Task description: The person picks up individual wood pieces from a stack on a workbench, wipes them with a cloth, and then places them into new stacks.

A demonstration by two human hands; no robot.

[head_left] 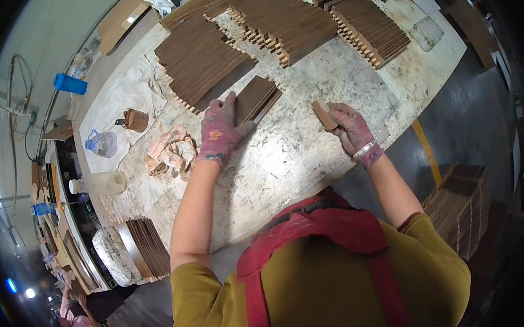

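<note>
Above stained pale tabletop (273,176), right hand (349,131) pinches brown block (323,116), long axis slanting upper-left to lower-right; spread left hand (219,131) touches brown slats (257,97) running away rightward. Grey floor (392,157), yellow stripe (427,151) at right.

No readable text, labels, numbers or signs.

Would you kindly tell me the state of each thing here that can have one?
Left hand: gloved, fingers spread
Right hand: gloved, gripping
Brown piece: held in right hand
Small boards: grouped, at the left hand
Pegged boards: packed side by side
Pinkish cloth: crumpled
Cloudy bottle: capped
White sheet: spread, wrinkled
</note>
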